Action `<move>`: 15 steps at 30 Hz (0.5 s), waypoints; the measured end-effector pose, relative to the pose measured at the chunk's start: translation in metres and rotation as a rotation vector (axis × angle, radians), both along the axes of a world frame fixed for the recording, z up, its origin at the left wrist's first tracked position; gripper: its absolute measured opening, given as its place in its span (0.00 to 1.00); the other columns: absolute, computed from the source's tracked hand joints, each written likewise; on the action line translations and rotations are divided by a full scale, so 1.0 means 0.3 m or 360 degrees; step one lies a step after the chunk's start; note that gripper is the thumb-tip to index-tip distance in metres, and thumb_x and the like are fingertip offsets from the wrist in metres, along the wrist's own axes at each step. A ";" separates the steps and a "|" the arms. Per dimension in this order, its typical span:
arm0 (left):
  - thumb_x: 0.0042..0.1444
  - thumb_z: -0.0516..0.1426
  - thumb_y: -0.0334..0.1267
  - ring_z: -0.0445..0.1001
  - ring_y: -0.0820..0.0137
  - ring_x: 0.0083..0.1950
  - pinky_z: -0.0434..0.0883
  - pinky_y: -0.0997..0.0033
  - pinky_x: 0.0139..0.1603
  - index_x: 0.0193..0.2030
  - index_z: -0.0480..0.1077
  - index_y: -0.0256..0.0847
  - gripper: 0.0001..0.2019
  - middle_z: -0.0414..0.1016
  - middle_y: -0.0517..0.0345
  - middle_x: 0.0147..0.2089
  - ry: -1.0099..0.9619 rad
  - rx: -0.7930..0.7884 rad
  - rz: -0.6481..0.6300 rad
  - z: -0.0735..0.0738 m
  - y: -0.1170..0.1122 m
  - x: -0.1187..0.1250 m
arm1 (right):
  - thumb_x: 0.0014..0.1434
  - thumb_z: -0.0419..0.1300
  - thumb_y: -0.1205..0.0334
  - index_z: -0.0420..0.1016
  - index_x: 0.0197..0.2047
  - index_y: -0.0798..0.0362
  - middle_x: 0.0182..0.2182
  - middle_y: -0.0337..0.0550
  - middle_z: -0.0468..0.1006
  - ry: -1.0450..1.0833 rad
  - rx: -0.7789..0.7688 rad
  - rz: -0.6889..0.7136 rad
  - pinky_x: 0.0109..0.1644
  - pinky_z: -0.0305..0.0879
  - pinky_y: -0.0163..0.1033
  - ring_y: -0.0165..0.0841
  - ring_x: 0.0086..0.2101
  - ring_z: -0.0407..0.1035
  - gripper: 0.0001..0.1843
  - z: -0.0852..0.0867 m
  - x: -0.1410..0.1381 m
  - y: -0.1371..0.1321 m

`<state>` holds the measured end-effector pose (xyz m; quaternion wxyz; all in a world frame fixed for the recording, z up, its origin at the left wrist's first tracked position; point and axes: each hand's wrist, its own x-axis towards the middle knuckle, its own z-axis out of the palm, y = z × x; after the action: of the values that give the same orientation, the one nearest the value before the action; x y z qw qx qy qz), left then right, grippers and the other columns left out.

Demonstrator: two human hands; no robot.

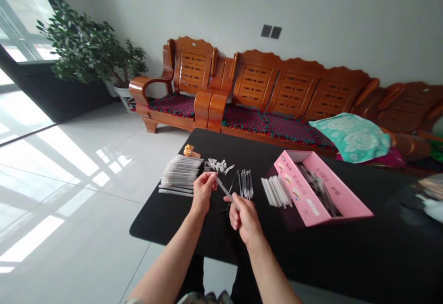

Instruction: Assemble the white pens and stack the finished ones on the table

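Note:
A slim pen with a whitish barrel [226,192] slants between my hands over the black table. My left hand [203,191] is closed, its thumb and fingers pinching the pen's far end. Lower down, my right hand [245,217] grips the near end. Beside my left hand lies a stack of whitish pens [180,175]. Small white caps [218,164] are scattered just beyond the fingers. Several dark, thin refills [246,184] lie in a row past my right hand, and white barrel tubes [276,191] sit further right.
A pink box [304,198] holding dark slender pieces stands on the black table [332,258]. At the far left corner is a small yellow figurine [188,150]. A wooden sofa [256,82] runs behind the table. Something blurred [429,198] is at the right edge.

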<state>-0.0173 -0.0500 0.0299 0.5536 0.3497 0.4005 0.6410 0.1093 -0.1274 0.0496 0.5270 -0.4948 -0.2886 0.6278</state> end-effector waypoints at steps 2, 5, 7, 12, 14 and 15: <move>0.48 0.64 0.47 0.65 0.79 0.23 0.63 0.79 0.24 0.34 0.73 0.33 0.17 0.70 0.62 0.23 0.0064 0.0029 0.0231 0.003 0.041 -0.079 | 0.53 0.63 0.43 0.76 0.38 0.61 0.11 0.30 0.63 -0.0059 0.0014 -0.0038 0.10 0.47 0.29 0.23 0.10 0.54 0.26 -0.015 0.013 0.002; 0.47 0.63 0.47 0.65 0.78 0.21 0.65 0.78 0.24 0.36 0.72 0.34 0.17 0.69 0.64 0.22 0.0152 0.0075 0.0703 0.000 0.117 -0.236 | 0.53 0.64 0.44 0.76 0.38 0.60 0.13 0.31 0.66 -0.0139 0.0040 -0.0096 0.11 0.48 0.28 0.24 0.11 0.57 0.25 -0.035 0.036 -0.005; 0.47 0.62 0.46 0.66 0.77 0.21 0.67 0.76 0.25 0.36 0.72 0.34 0.16 0.69 0.64 0.22 0.0273 0.0026 0.0979 -0.013 0.161 -0.339 | 0.52 0.64 0.45 0.76 0.37 0.60 0.13 0.31 0.66 -0.0173 0.0060 -0.0121 0.12 0.48 0.28 0.23 0.12 0.57 0.24 -0.046 0.051 -0.012; 0.45 0.60 0.46 0.70 0.74 0.21 0.73 0.72 0.27 0.36 0.72 0.35 0.17 0.70 0.64 0.22 0.0486 -0.0151 0.1194 -0.080 0.212 -0.484 | 0.51 0.64 0.47 0.75 0.36 0.59 0.13 0.31 0.66 -0.0212 0.0063 -0.0138 0.12 0.48 0.28 0.23 0.11 0.56 0.21 -0.064 0.069 -0.019; 0.46 0.59 0.47 0.72 0.72 0.22 0.74 0.70 0.28 0.37 0.72 0.35 0.17 0.72 0.62 0.23 0.0565 -0.0215 0.1182 -0.104 0.216 -0.498 | 0.52 0.64 0.48 0.75 0.36 0.59 0.13 0.31 0.65 -0.0220 0.0064 -0.0133 0.12 0.48 0.28 0.23 0.12 0.56 0.20 -0.066 0.067 -0.016; 0.46 0.59 0.47 0.73 0.71 0.23 0.75 0.70 0.29 0.37 0.73 0.35 0.17 0.73 0.61 0.24 0.0613 -0.0247 0.1170 -0.113 0.217 -0.500 | 0.52 0.64 0.48 0.75 0.36 0.59 0.13 0.31 0.65 -0.0225 0.0064 -0.0131 0.12 0.48 0.28 0.23 0.12 0.56 0.20 -0.067 0.066 -0.015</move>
<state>-0.1674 0.0150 -0.0040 0.2280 0.2541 0.6419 0.6866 0.1292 -0.1318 0.0295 0.5406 -0.5386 -0.3172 0.5631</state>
